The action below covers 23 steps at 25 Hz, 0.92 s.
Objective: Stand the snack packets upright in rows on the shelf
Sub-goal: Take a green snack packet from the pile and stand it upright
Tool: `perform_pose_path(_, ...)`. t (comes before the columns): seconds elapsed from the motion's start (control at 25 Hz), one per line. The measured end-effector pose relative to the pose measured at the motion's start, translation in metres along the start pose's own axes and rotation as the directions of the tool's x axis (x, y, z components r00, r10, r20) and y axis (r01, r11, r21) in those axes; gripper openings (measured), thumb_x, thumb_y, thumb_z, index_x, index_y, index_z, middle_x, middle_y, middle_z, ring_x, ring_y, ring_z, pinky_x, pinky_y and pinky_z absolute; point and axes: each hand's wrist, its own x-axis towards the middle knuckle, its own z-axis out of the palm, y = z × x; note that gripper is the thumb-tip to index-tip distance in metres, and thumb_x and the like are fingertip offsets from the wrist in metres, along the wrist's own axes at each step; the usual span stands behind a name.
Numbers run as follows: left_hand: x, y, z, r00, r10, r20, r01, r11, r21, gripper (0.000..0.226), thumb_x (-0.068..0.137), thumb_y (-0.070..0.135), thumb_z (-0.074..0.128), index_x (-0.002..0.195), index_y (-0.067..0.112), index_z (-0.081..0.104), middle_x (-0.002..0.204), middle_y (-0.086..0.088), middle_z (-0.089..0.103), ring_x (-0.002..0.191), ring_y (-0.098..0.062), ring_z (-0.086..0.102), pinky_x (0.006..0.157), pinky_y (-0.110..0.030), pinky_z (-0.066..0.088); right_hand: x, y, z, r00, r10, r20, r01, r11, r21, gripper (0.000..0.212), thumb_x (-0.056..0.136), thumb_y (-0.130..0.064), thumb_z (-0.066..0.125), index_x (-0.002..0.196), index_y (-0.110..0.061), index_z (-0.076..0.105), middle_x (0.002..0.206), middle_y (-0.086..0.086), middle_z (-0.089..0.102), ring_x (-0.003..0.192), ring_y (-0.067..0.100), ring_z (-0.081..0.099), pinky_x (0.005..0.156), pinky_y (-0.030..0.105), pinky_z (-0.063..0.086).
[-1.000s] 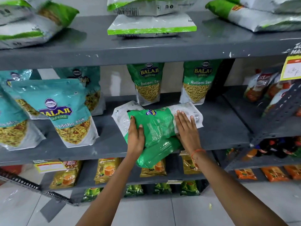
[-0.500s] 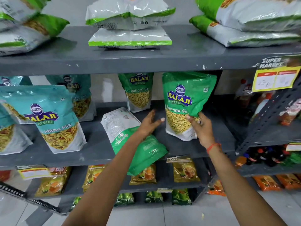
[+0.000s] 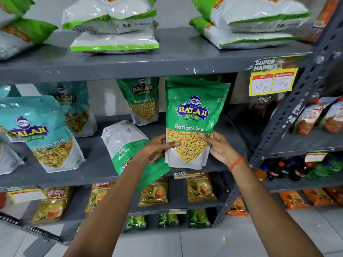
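A green Ratlami Sev packet (image 3: 193, 115) stands upright at the front of the grey middle shelf (image 3: 96, 171). My left hand (image 3: 157, 149) grips its lower left edge and my right hand (image 3: 220, 147) grips its lower right edge. Beside it on the left, a second green packet (image 3: 126, 145) lies flat, back side up, and hangs over the shelf's front edge. Another Ratlami Sev packet (image 3: 143, 101) stands upright at the back. Teal Mitha Mix packets (image 3: 44, 134) stand on the left part of the shelf.
Large white-and-green bags (image 3: 113, 25) lie stacked on the top shelf. A yellow price tag (image 3: 272, 78) hangs at the shelf's right end beside a slanted metal upright (image 3: 289, 112). Yellow and green packets fill the lower shelves; bottles and orange packets sit on the right rack.
The top green packet has been lifted off the flat one and turned upright. My left hand has come off the lying packet and now grips the upright one together with my right.
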Motion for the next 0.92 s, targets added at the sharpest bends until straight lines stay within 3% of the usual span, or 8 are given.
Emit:
perform_pose_path(0.16,-0.042,0.003,0.004,0.995,0.082,-0.049,-0.077,0.992,0.095,0.054,0.051,0.033,0.086,0.1,0.02,0.07,0.107,0.002,0.074,0.104,-0.016,0.067,0.088,-0.026,0.055,-0.024,-0.003,0.009,0.999,-0.009,0.032,0.01,1.0,-0.024,0.028,0.069,-0.017,0.072,0.097,-0.018,0.069,0.093,-0.003,0.078,0.091,0.012,0.071,0.072,0.023,0.059)
perform_pose_path(0.28,-0.068,0.006,0.012,0.989,0.114,-0.089,-0.101,0.986,0.135,0.046,0.048,0.036,0.086,0.09,0.024,0.073,0.102,0.004,0.075,0.1,-0.015,0.069,0.083,-0.022,0.056,-0.043,-0.007,0.015,0.998,-0.015,0.058,0.017,1.0,-0.025,0.021,0.074,-0.013,0.066,0.094,-0.018,0.071,0.093,-0.003,0.078,0.09,0.01,0.071,0.071,0.022,0.058)
perform_pose_path(0.4,-0.077,0.008,0.018,0.987,0.125,-0.101,-0.114,0.988,0.105,0.041,0.049,0.032,0.085,0.087,0.022,0.074,0.097,0.005,0.076,0.096,-0.015,0.07,0.077,-0.019,0.056,-0.046,-0.012,0.017,0.997,-0.008,0.073,0.011,0.999,-0.042,0.019,0.08,-0.008,0.063,0.095,-0.019,0.07,0.092,-0.004,0.078,0.089,0.009,0.071,0.07,0.021,0.058)
perform_pose_path(0.6,-0.042,0.006,0.031,0.979,0.119,-0.164,-0.122,0.992,-0.008,0.052,0.06,0.011,0.081,0.109,0.007,0.064,0.111,-0.009,0.071,0.101,-0.023,0.068,0.088,-0.035,0.056,-0.024,-0.022,0.002,1.0,0.006,0.022,-0.003,0.991,-0.136,0.023,0.089,-0.005,0.056,0.105,-0.019,0.063,0.098,-0.006,0.075,0.092,0.009,0.069,0.078,0.03,0.058)
perform_pose_path(0.68,-0.012,0.005,0.045,0.967,0.145,-0.211,-0.148,0.989,0.0,0.053,0.064,0.003,0.079,0.113,0.01,0.059,0.116,-0.011,0.067,0.102,-0.023,0.067,0.086,-0.035,0.056,-0.011,-0.029,-0.012,0.999,-0.015,-0.039,0.007,0.977,-0.213,0.026,0.091,-0.006,0.055,0.113,-0.019,0.059,0.104,-0.005,0.069,0.096,0.009,0.065,0.081,0.033,0.053)
perform_pose_path(0.8,0.033,0.006,0.067,0.966,0.177,-0.187,-0.175,0.984,0.027,0.057,0.068,-0.002,0.076,0.119,0.01,0.053,0.124,-0.015,0.062,0.108,-0.027,0.063,0.089,-0.039,0.053,0.005,-0.037,-0.036,0.983,-0.116,-0.139,0.084,0.971,-0.222,0.032,0.092,0.002,0.051,0.12,-0.013,0.052,0.107,-0.003,0.066,0.097,0.008,0.063,0.082,0.027,0.052)
perform_pose_path(0.92,0.065,-0.001,0.079,0.966,0.188,-0.176,-0.177,0.981,0.075,0.068,0.068,-0.007,0.075,0.128,0.003,0.042,0.129,-0.021,0.057,0.115,-0.034,0.058,0.096,-0.046,0.049,0.014,-0.036,-0.051,0.958,-0.204,-0.204,0.159,0.963,-0.219,0.031,0.09,0.008,0.05,0.108,-0.017,0.057,0.094,-0.012,0.074,0.093,0.005,0.065,0.082,0.02,0.052)
